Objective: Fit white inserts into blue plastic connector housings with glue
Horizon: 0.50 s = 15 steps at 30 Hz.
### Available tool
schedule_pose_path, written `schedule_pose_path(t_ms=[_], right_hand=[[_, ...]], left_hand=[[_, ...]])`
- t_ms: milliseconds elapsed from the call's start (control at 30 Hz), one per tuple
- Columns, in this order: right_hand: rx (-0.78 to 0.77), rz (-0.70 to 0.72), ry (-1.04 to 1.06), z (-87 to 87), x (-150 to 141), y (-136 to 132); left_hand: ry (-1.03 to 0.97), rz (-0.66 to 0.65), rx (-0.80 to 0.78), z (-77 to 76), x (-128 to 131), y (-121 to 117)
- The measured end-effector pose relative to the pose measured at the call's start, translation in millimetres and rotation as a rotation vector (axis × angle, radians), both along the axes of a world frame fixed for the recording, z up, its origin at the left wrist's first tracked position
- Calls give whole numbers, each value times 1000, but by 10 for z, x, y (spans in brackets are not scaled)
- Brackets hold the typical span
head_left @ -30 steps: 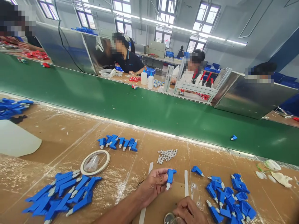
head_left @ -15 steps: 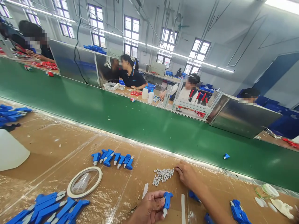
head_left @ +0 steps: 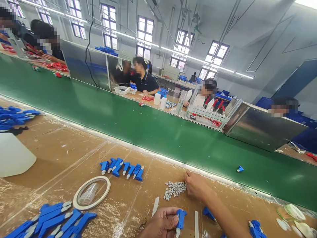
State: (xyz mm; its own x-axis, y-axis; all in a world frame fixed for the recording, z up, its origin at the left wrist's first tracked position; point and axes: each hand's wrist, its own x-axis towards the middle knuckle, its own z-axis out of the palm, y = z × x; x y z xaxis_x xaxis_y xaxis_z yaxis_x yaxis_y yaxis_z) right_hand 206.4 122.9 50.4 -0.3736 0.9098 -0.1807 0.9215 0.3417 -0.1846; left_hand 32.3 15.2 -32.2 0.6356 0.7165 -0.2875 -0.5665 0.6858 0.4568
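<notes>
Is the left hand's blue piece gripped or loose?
Gripped: the left hand has its thumb against the blue piece, grey tip jutting out below.

Bright overhead tubes [head_left: 244,75], windows [head_left: 145,31]; sheen on green belt [head_left: 158,122].

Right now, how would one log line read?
left hand: holds blue part | right hand: at grey pieces, grip unclear | white ring: on bench

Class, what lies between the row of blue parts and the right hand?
The head view shows a pile of small grey bits there, beside the right hand.
</notes>
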Motion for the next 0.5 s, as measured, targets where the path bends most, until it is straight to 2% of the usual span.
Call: schedule_pose_path(t_ms=[133,267,400,433,500], right_hand=[[-3,-70,292,110,71,-186],[-117,-124,612,108,132,-656],[-297,-372,1240,-19,42,-1113],[-326,-432,1354,-44,2,-1188],[-348,-496,1448,-75,-72,-1281]], left_hand=[[-8,27,-14,63,-23,14],[-26,94,-11,179,-58,15],[-35,166,18,255,-82,-13],[-28,178,24,260,-86,-20],[-12,194,32,259,-90,-32]])
